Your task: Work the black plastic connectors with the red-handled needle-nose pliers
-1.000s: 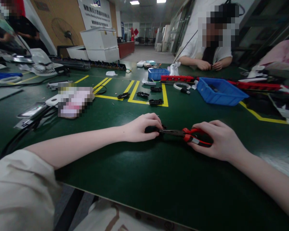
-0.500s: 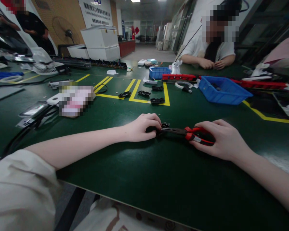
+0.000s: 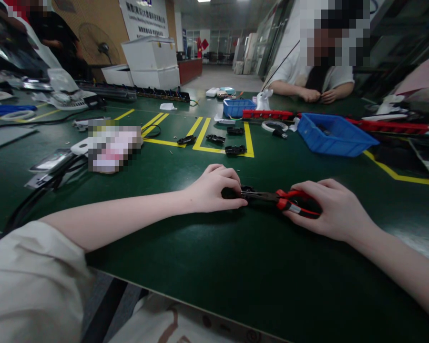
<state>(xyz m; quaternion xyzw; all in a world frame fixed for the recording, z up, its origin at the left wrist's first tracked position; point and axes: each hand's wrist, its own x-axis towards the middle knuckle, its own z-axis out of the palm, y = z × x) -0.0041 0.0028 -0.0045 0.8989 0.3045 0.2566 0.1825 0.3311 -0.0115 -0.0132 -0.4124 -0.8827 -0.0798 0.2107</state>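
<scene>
My right hand (image 3: 329, 207) is wrapped round the red handles of needle-nose pliers (image 3: 282, 197), whose dark jaws point left. The jaw tips reach a small black part (image 3: 248, 189) on the green table, partly hidden behind my fingers. My left hand (image 3: 219, 188) is closed round the near side of that black part, thumb and fingers curled against it. Whether the jaws grip anything is too small to tell. Beyond my hands, several similar black parts (image 3: 236, 150) lie in and beside a yellow taped rectangle.
A blue bin (image 3: 336, 138) with dark pieces stands right of the taped area, beside red strips (image 3: 268, 114). A smaller blue bin (image 3: 238, 107) is farther back. At left lie a phone (image 3: 110, 155) and black cables (image 3: 53, 178). A person sits across the table (image 3: 200, 276).
My left thumb has extended to the right along the black part, covering more of it. The pliers stay at the part. The whole view has shifted slightly.
</scene>
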